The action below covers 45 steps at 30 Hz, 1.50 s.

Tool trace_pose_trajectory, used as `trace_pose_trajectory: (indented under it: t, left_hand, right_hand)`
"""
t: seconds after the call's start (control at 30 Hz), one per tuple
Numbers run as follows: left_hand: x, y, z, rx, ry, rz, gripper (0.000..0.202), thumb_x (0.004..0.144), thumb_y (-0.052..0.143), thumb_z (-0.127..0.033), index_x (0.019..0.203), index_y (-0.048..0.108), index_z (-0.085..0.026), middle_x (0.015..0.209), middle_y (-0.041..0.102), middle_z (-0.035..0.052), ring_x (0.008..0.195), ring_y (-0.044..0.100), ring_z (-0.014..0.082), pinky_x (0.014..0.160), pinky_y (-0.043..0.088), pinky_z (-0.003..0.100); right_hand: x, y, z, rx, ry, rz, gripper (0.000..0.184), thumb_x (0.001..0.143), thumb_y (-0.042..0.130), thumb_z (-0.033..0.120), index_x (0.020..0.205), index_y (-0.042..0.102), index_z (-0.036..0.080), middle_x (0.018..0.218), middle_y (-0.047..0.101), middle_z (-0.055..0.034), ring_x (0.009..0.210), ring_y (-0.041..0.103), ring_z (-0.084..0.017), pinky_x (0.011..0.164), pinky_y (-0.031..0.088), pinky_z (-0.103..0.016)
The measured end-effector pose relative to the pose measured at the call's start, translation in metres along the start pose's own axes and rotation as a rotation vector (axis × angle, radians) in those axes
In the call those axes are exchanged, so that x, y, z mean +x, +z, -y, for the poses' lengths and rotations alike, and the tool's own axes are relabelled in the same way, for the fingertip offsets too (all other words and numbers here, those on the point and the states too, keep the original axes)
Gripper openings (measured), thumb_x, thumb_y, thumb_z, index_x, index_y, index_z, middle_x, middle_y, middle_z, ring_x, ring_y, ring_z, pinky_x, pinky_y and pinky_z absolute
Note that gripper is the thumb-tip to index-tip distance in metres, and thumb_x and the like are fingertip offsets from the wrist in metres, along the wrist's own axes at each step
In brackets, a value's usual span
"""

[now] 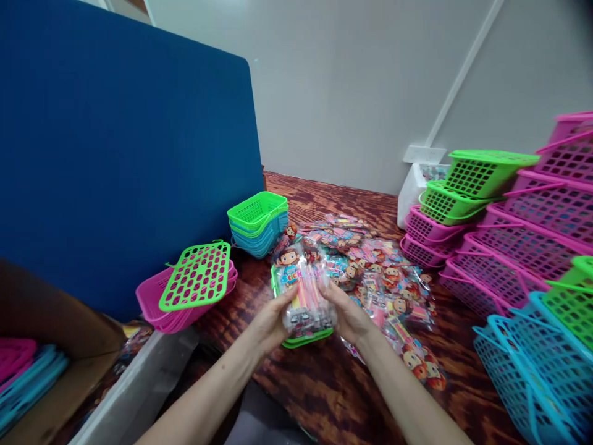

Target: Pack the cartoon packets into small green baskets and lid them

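Observation:
My left hand (274, 320) and my right hand (346, 311) close from both sides on a bunch of clear plastic packets (306, 290), printed with a cartoon face and holding pink and yellow sticks. The packets are in or just over a small green basket (308, 338), whose rim shows below and to the left of them. Most of this basket is hidden. Touching distance to the right and behind lies a spread-out pile of similar packets (389, 278) on the dark wood-grain table (324, 386).
Nested green and blue baskets (257, 225) stand behind left. A green lattice lid (197, 276) rests on nested pink baskets (157, 300). Tall stacks of pink baskets (532, 241) and blue baskets (523, 364) line the right. A blue partition (125, 130) bounds the left; lids fill a cardboard box (88, 377).

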<state>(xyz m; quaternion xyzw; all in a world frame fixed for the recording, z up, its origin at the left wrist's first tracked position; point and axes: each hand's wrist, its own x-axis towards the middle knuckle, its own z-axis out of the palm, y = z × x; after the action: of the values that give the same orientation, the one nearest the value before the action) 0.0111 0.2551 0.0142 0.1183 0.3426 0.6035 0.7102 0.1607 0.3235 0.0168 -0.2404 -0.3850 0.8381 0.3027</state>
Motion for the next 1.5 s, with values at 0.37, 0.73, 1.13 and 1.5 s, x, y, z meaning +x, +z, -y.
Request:
trace_pose_trajectory:
  t: [0.37,0.73,1.13,1.5]
  left_hand:
    - [0.007,0.009,0.003,0.106,0.309,-0.281,0.046,0.07,0.082,-0.014,0.112,0.063,-0.014,0.104,0.074,0.0099,0.087,0.072,0.0237,0.083,0.056,0.034]
    - [0.022,0.006,-0.011,-0.019,0.093,-0.528,0.017,0.081,0.046,-0.005,0.087,0.061,-0.009,0.06,0.061,0.0045,0.056,0.065,0.0191,0.059,0.057,0.031]
    - [0.037,-0.005,0.003,0.143,0.05,-0.515,0.024,0.096,0.059,-0.034,0.109,0.061,-0.013,0.1,0.065,0.0045,0.079,0.064,0.014,0.069,0.056,0.03]
    - [0.001,0.019,-0.014,0.24,0.136,-0.326,0.02,0.071,0.062,-0.004,0.089,0.069,-0.011,0.094,0.073,0.0097,0.096,0.069,0.0239,0.089,0.052,0.033]
  right_hand:
    - [0.024,-0.007,0.007,-0.204,-0.029,-0.168,0.044,0.067,0.074,0.03,0.107,0.058,0.019,0.094,0.074,-0.0037,0.086,0.072,-0.023,0.077,0.056,-0.033]
    - [0.034,0.007,-0.01,-1.287,-0.049,-0.411,0.029,0.093,0.047,0.034,0.09,0.065,0.012,0.105,0.066,-0.0183,0.099,0.063,-0.028,0.089,0.044,-0.038]
    - [0.03,0.01,0.0,-2.006,-0.248,-0.48,0.03,0.095,0.046,0.025,0.114,0.065,0.011,0.11,0.063,-0.0217,0.097,0.063,-0.032,0.077,0.049,-0.04]
    - [0.032,0.01,-0.04,-1.725,-0.454,-0.11,0.047,0.1,0.036,0.026,0.147,0.043,0.019,0.144,0.052,-0.0117,0.128,0.049,-0.025,0.106,0.04,-0.04]
